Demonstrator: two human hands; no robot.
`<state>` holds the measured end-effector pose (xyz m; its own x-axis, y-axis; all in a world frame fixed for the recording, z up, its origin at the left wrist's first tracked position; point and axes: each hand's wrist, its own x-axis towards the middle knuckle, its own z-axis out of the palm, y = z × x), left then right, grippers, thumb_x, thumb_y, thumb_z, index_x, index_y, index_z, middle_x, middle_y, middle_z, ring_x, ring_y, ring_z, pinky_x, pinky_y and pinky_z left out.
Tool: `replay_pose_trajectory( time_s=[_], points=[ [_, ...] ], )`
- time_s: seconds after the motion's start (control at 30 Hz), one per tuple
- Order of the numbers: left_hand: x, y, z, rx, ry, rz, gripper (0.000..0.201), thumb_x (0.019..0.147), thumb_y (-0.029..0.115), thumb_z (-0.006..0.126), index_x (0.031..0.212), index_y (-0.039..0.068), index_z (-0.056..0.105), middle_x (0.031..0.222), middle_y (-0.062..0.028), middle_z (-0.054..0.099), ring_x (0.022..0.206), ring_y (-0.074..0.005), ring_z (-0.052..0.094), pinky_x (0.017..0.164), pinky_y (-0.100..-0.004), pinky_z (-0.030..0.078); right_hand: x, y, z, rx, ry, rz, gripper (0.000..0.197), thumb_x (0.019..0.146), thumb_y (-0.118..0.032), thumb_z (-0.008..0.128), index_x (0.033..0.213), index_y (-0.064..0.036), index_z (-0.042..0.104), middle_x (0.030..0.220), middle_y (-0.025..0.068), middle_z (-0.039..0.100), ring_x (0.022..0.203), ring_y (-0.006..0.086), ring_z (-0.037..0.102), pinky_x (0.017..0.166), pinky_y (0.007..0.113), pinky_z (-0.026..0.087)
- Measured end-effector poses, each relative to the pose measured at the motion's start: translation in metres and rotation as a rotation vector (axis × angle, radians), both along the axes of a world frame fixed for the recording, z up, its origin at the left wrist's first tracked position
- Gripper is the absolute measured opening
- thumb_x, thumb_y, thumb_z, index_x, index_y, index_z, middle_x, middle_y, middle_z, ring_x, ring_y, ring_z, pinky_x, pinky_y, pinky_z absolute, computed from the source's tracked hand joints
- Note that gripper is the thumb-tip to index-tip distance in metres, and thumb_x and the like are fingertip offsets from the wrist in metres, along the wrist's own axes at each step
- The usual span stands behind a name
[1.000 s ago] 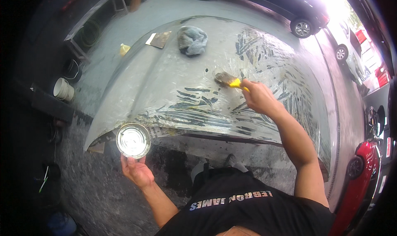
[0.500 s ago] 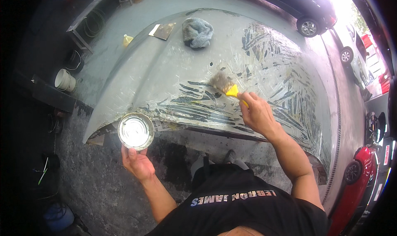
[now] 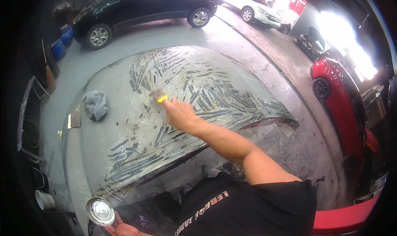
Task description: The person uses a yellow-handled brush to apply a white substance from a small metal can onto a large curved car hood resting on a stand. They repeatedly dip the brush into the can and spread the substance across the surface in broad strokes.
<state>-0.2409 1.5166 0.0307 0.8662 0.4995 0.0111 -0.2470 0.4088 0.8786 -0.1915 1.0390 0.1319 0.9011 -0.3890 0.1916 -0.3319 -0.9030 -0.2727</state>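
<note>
A grey car bonnet (image 3: 136, 112) lies in front of me, covered with dark and whitish brushed streaks over its middle and right. My right hand (image 3: 180, 115) is closed on a wide paintbrush (image 3: 162, 98) with a yellow handle; its dark bristles meet the bonnet's surface. Low at the left, my left hand (image 3: 123, 227) grips a round open tin (image 3: 100, 211) beside the bonnet's near left corner. The tin's inside looks shiny and pale. On the bonnet's left part rest a crumpled grey cloth (image 3: 95, 105) and a flat brown piece (image 3: 74, 118).
A black car (image 3: 140, 6) stands beyond the bonnet, a white car (image 3: 258, 8) farther back. To the right is a red car (image 3: 337, 99) past a floor drain (image 3: 285, 75). A white bucket (image 3: 44, 200), metal frame (image 3: 25, 99) and broom (image 3: 50, 79) are at the left.
The view has swung to the right. My right hand has carried the brush farther across the bonnet, onto the streaked area. My left hand still holds the tin by the near corner.
</note>
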Motion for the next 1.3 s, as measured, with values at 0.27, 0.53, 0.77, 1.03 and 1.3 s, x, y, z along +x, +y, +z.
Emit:
replay_pose_trajectory(
  time_s=[0.27,0.53,0.77,1.03,1.3],
  points=[
    [-0.014,0.002,0.012,0.048,-0.230,-0.151,0.054,0.101,0.029,0.058,0.143,-0.004,0.048,0.143,-0.0223,0.055,0.132,-0.0343,0.054,0.102,-0.0534,0.052,-0.024,0.021,0.013,0.190,-0.004,0.163,0.030,0.094,-0.014,0.059,0.123,-0.0043,0.059,0.086,0.0253,0.069,0.079,0.0454,0.068,0.069,0.050,0.056],
    [-0.026,-0.013,0.040,0.065,-0.097,-0.041,0.065,0.097,0.036,0.066,0.143,-0.004,0.047,0.138,-0.0188,0.057,0.121,-0.0292,0.062,0.091,-0.0437,0.062,0.016,-0.012,0.015,0.243,-0.200,0.058,0.024,0.098,-0.019,0.056,0.114,-0.0039,0.064,0.081,0.0298,0.068,0.079,0.0466,0.068,0.072,0.054,0.053],
    [-0.038,-0.011,0.034,0.082,-0.099,0.004,0.066,0.097,0.038,0.066,0.144,-0.005,0.046,0.140,-0.0196,0.054,0.121,-0.0295,0.062,0.091,-0.0432,0.063,-0.018,0.014,-0.025,-0.048,0.058,0.117,0.019,0.098,-0.016,0.051,0.104,-0.0001,0.060,0.083,0.0317,0.067,0.081,0.0488,0.068,0.074,0.056,0.055],
    [-0.041,-0.019,0.048,0.079,-0.129,-0.007,0.065,0.095,0.036,0.068,0.137,-0.010,0.049,0.132,-0.0216,0.058,0.117,-0.0299,0.065,0.092,-0.0411,0.062,0.032,-0.067,-0.038,-0.069,-0.066,0.070,0.020,0.099,-0.017,0.049,0.107,-0.0009,0.060,0.081,0.0294,0.068,0.080,0.0479,0.068,0.073,0.058,0.054],
    [-0.042,0.004,-0.001,0.065,-0.267,-0.125,0.058,0.097,0.042,0.064,0.140,0.003,0.054,0.150,-0.0209,0.046,0.134,-0.0367,0.051,0.101,-0.0554,0.055,-0.023,-0.035,0.016,-0.014,0.272,0.128,0.024,0.091,-0.008,0.055,0.113,-0.0025,0.062,0.092,0.0264,0.070,0.088,0.0436,0.070,0.075,0.055,0.056]
  ],
)
